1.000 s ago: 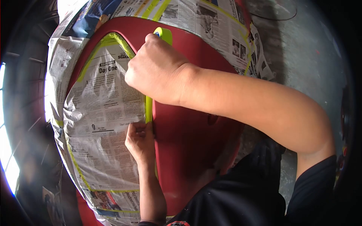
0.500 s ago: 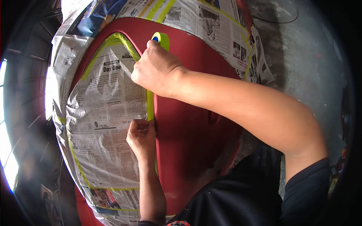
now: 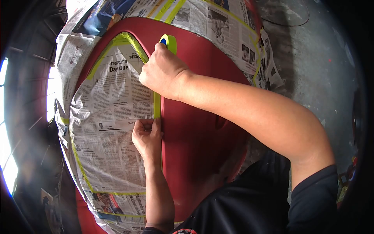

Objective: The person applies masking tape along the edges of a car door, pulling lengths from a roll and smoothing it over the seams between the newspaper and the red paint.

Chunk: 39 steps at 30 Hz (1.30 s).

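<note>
My right hand [image 3: 163, 72] is closed on a roll of yellow-green masking tape [image 3: 170, 43] with a blue core, above a red car panel [image 3: 191, 148]. From it a strip of the tape [image 3: 157, 106] runs down along the edge of a newspaper sheet [image 3: 113, 93]. Lower on that edge, my left hand [image 3: 147, 136] has its fingers curled and its thumb against the strip. The newspaper covers the window-shaped area, its other borders held by the same tape. My right hand hides part of the strip's upper stretch.
More taped newspaper [image 3: 191, 19] covers the car's far part, its loose edge hanging over the right side. Grey concrete floor [image 3: 311, 58] lies at right, with a thin cable [image 3: 307, 19] on it. Bright window openings [image 3: 7, 156] show at far left.
My left hand has shifted slightly upward along the tape strip. My right hand keeps hold of the roll in nearly the same spot; the whole view has moved slightly.
</note>
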### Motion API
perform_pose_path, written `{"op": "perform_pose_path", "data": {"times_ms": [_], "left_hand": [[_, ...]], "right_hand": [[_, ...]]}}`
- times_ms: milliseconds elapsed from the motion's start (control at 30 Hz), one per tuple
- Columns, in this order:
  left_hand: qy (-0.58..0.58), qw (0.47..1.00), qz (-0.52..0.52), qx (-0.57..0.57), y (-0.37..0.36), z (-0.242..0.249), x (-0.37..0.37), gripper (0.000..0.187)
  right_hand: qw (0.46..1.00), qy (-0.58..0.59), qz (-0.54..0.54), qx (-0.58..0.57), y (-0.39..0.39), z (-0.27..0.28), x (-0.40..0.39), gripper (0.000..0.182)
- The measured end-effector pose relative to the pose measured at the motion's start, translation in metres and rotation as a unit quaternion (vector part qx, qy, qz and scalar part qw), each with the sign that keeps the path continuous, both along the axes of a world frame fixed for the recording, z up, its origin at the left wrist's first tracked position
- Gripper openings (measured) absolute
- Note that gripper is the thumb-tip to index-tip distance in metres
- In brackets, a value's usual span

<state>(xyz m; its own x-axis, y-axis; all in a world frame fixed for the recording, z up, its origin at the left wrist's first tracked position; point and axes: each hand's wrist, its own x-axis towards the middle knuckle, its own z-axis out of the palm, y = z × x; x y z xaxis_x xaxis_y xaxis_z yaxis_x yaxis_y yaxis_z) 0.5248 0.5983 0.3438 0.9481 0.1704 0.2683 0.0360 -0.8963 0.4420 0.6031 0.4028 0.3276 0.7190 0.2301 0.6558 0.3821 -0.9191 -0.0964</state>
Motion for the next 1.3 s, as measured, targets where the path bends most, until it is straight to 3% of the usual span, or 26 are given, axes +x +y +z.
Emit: {"op": "perform_pose_path", "data": {"times_ms": [167,267,700,1033,1300], "left_hand": [[-0.018,0.999,-0.019,0.043,-0.002,-0.002,0.002,0.018],[0.000,1.000,-0.025,-0.018,0.000,0.000,0.000,0.017],[0.022,0.999,-0.017,-0.027,0.000,0.007,0.001,0.018],[0.019,0.998,-0.011,0.063,-0.011,0.005,0.010,0.017],[-0.032,0.987,-0.066,0.142,0.004,-0.006,0.015,0.019]], "right_hand": [[1.000,-0.015,-0.004,0.008,-0.001,-0.001,-0.001,0.011],[0.999,-0.015,0.017,0.025,-0.019,0.002,-0.018,0.010],[0.998,-0.030,0.004,0.046,-0.027,-0.007,-0.022,0.008],[0.999,-0.022,-0.028,0.033,-0.010,-0.017,0.002,0.008],[0.996,-0.069,-0.013,0.050,-0.005,-0.019,0.010,0.008]]}}
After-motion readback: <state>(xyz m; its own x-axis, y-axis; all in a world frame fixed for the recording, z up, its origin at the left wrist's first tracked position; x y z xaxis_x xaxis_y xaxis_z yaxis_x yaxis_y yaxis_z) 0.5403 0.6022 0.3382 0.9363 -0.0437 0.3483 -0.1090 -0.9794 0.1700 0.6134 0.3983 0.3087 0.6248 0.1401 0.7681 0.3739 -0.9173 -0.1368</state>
